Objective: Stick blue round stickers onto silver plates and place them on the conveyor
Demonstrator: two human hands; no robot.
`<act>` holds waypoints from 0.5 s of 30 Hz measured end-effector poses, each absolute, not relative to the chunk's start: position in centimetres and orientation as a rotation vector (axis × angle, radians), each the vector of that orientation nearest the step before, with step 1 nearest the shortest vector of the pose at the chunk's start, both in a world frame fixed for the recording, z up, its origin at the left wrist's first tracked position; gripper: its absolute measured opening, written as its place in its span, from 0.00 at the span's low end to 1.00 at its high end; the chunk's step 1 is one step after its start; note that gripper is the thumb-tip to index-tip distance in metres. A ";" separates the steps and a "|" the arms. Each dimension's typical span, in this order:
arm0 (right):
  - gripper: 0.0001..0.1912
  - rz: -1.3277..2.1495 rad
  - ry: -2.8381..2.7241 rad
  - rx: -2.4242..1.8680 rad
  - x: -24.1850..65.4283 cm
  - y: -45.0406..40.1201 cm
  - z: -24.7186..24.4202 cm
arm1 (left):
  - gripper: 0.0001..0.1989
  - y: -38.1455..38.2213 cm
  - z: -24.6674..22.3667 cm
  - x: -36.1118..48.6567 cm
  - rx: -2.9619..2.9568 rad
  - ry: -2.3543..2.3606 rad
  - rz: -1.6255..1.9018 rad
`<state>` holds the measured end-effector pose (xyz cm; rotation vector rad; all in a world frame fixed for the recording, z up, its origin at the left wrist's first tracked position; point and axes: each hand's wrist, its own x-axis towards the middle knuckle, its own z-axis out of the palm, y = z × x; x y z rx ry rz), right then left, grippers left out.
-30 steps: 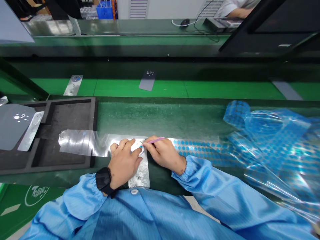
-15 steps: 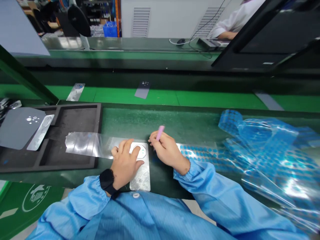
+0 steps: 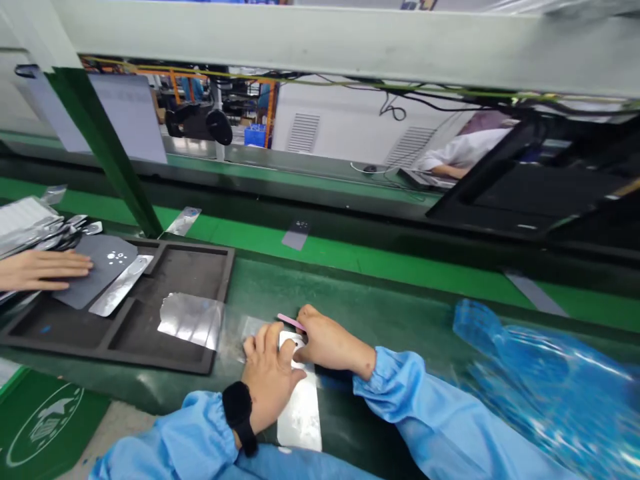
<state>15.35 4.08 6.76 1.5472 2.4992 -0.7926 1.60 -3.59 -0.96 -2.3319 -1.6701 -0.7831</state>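
My left hand [image 3: 273, 380] lies with fingers parted on the silvery panel [image 3: 300, 413] on the green bench [image 3: 280, 283], near the wearer's body. At the panel's far end, my right hand [image 3: 330, 340] holds the pink tool [image 3: 290, 323]; its fingertip grip I cannot tell. The black tray [image 3: 167, 340] sits left.

Right of the matt black tray [image 3: 225, 280], crumpled blue plastic film [image 3: 560, 387] gleams, glossy; nearer the tray lies a shiny, metallic-looking plate [image 3: 300, 413].

Both hands [image 3: 300, 360] meet, fingers bent, palms down.
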 end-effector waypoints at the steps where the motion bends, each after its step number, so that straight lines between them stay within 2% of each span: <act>1: 0.11 -0.842 2.493 1.526 15.6 4.6 6.8 | 0.23 -3.6 -1.0 1.7 -2.312 -1.686 -0.820; 6: 0.06 -1.166 2.593 1.534 16.2 11.6 8.3 | 0.18 -3.3 -1.0 1.5 -2.183 -1.778 -1.122; 8: 0.07 -1.299 2.685 1.585 15.0 16.2 9.5 | 0.15 -3.2 -0.8 1.4 -2.162 -1.780 -1.211; 9: 0.08 -1.252 2.735 1.707 14.1 18.5 10.1 | 0.14 -3.2 -0.7 1.4 -2.157 -1.783 -1.237; 11: 0.11 -0.911 2.732 2.055 12.1 22.9 11.2 | 0.13 -3.0 -0.8 1.6 -2.138 -1.799 -1.285; 15: 0.23 -0.582 2.590 2.330 9.5 28.3 11.8 | 0.16 -2.5 -1.7 2.4 -2.035 -1.855 -1.416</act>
